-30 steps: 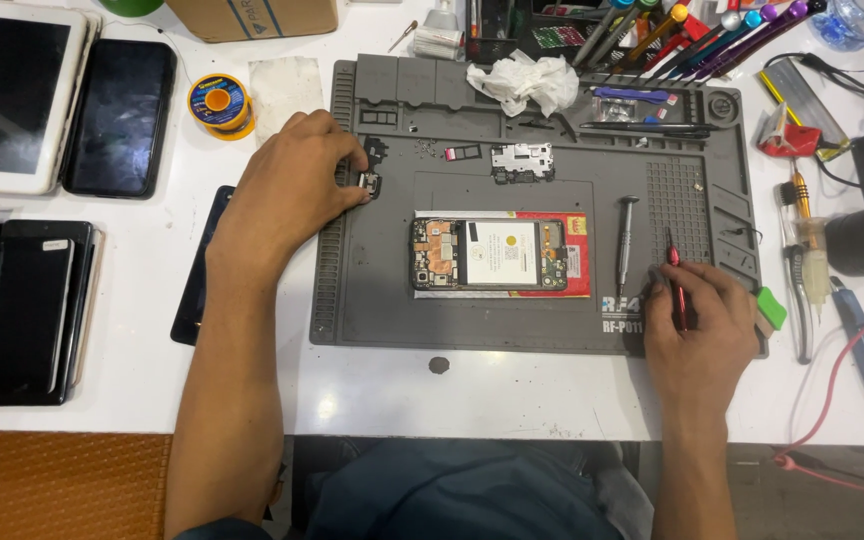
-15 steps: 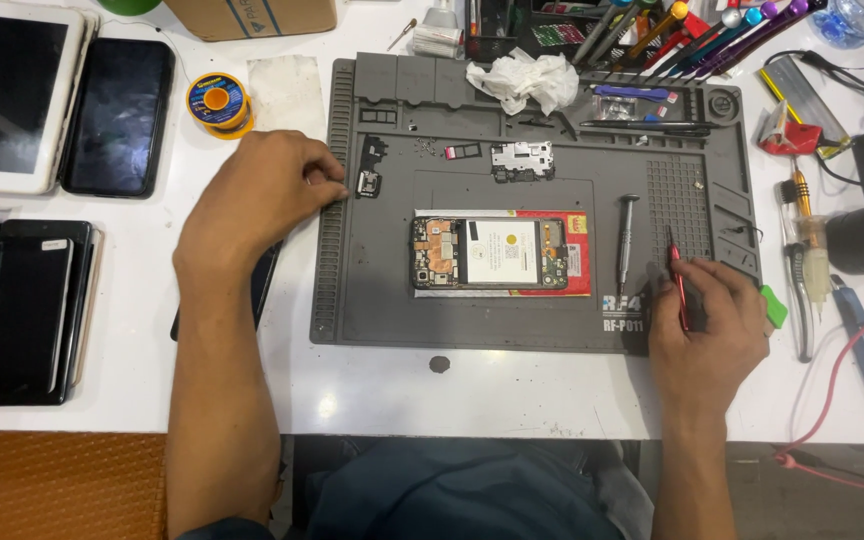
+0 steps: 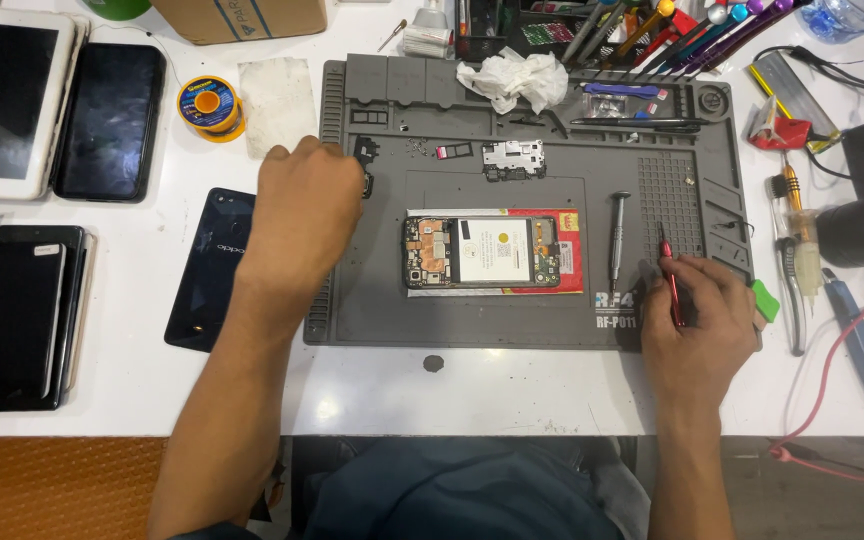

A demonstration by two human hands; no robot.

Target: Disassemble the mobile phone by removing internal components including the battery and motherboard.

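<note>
At the near right of the grey rubber repair mat (image 3: 512,310), a slim red-handled screwdriver (image 3: 671,285) is being gripped between the curled fingers of the right hand (image 3: 697,330), its tip pointing away over the mat. Just to the left of that hand, a grey metal screwdriver (image 3: 618,240) is lying loose on the mat. In the middle of the mat, an opened smartphone with its circuit boards and battery exposed (image 3: 482,252) is being supported on a flat red card (image 3: 572,265), untouched by either hand. Further left, the left hand (image 3: 302,215) is being held knuckles-up over the mat's left edge; its fingers are curled under, so what they are holding cannot be told. A glossy dark blue phone back cover (image 3: 210,268) is lying just beside that wrist. At the far edge, a crumpled white tissue (image 3: 512,80) is resting.
</note>
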